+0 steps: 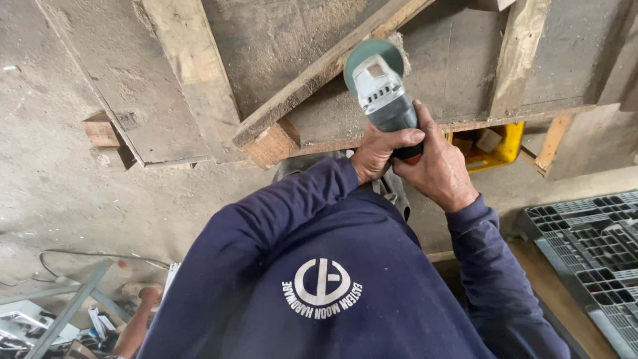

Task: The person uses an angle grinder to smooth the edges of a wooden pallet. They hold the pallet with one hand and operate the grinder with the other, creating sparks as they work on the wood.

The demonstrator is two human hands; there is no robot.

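Grey and green, the angle grinder [383,90] sits at the middle of the view, its green disc guard against a slanted wooden batten [319,73] of a dusty wooden frame [465,60]. Both hands are closed around its body: the left hand [380,151] wraps it from the near left, the right hand [440,166] covers its rear end. Sanding or cutting of the batten seems to be the step in hand; the next move, I judge, calls for steady pressure along the wood. A yellow crate [503,149] lies beyond, a grey plastic pallet [591,246] at right. The disc itself is hidden under the guard, and whether it spins cannot be told.
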